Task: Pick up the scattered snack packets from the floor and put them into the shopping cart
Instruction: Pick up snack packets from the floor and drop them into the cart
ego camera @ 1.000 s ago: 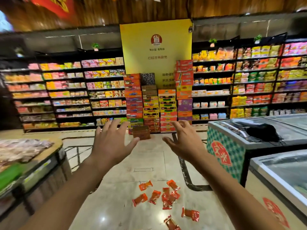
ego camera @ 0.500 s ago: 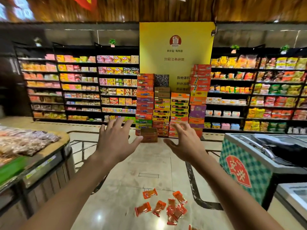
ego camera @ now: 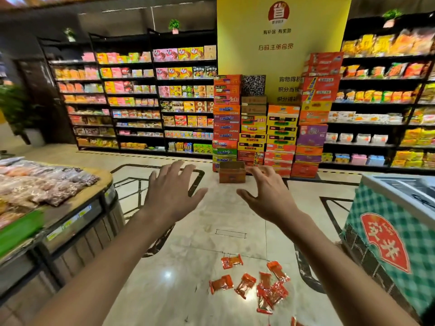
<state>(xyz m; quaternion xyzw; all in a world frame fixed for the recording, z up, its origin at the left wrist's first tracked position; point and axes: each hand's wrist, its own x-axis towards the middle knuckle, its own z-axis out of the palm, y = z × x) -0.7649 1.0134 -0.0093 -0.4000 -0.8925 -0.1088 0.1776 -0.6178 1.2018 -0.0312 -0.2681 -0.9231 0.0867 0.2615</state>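
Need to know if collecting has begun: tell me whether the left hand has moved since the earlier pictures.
Cannot tell. The camera swung, but the left hand keeps its place left of the small cardboard box, open and empty.

A brown cardboard box (ego camera: pixel 232 172) sits on the marble floor (ego camera: pixel 193 262) before stacked cartons (ego camera: pixel 266 128); a checkered freezer (ego camera: pixel 388 243) stands right, a snack counter (ego camera: pixel 47 198) left.

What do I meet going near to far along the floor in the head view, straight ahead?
Orange snack packets → thin rectangular outline in the floor → open cardboard box → stacked cartons → yellow sign.
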